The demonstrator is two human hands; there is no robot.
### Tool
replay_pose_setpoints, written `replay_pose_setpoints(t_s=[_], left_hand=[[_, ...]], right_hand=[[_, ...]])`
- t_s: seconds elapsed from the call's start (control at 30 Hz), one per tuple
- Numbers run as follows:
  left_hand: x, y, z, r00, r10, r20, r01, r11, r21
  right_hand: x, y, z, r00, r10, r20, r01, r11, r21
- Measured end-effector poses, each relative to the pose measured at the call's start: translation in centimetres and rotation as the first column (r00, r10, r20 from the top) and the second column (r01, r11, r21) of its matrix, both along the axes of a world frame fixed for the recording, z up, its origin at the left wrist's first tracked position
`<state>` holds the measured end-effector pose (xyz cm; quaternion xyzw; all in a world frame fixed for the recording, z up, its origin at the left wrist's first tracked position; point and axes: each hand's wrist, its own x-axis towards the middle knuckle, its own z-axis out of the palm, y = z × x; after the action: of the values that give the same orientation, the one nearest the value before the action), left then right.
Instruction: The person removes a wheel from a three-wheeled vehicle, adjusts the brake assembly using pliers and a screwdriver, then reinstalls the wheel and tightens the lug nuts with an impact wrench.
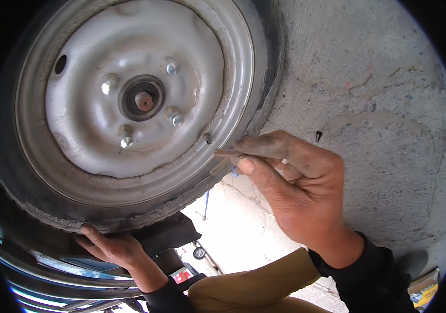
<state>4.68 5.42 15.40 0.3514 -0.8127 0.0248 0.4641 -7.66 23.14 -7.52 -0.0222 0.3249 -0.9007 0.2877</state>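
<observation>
A silver steel wheel (86, 98) with a worn black rubber tyre (160, 207) fills the upper left, mounted on its hub with several shiny lug nuts (174, 117). My left hand (111, 248) is at the tyre's lower edge, its fingertips against the tread. My right hand (285, 180) pinches a thin, flat brown strip (225, 153) between thumb and fingers; what it is exactly is unclear. The strip's tip is over the rim's edge, just below the short black valve stem (207, 138). Something small and white (284, 160) shows among the right fingers.
A small black tapered cap (319, 135) lies on the cracked concrete floor (379, 172). Dark vehicle bodywork (86, 274) runs along the lower left. A blue rod (206, 205) stands beyond the tyre. At bottom right is a yellow printed box (424, 291).
</observation>
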Motion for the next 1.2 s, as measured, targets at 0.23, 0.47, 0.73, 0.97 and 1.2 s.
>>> replay_pose_setpoints(t_s=[0.23, 0.47, 0.73, 0.97, 1.2], left_hand=[[-0.1, -1.3, -1.4, 0.997, -0.056, -0.052, 0.064, 0.985, 0.161], [-0.2, -1.2, -3.7, 0.992, -0.089, -0.087, 0.1, 0.987, 0.127], [2.6, -3.1, -1.0, 0.993, -0.029, 0.113, 0.03, 1.0, -0.008], [1.9, -2.9, -0.7, 0.994, -0.08, -0.072, 0.089, 0.987, 0.133], [0.3, -2.2, -2.2, 0.964, -0.106, -0.242, 0.161, 0.963, 0.218]], right_hand=[[1.2, 2.4, -5.6, 0.993, 0.097, 0.067, -0.101, 0.994, 0.05], [2.1, 2.4, -9.3, 0.987, 0.155, 0.04, -0.16, 0.964, 0.212], [1.4, -1.0, -7.0, 0.991, 0.13, 0.016, -0.131, 0.989, 0.071], [0.8, -5.0, -5.0, 0.999, -0.052, 0.006, 0.052, 0.998, -0.039], [-1.6, -10.5, 0.5, 0.956, -0.235, 0.178, 0.247, 0.968, -0.046]])
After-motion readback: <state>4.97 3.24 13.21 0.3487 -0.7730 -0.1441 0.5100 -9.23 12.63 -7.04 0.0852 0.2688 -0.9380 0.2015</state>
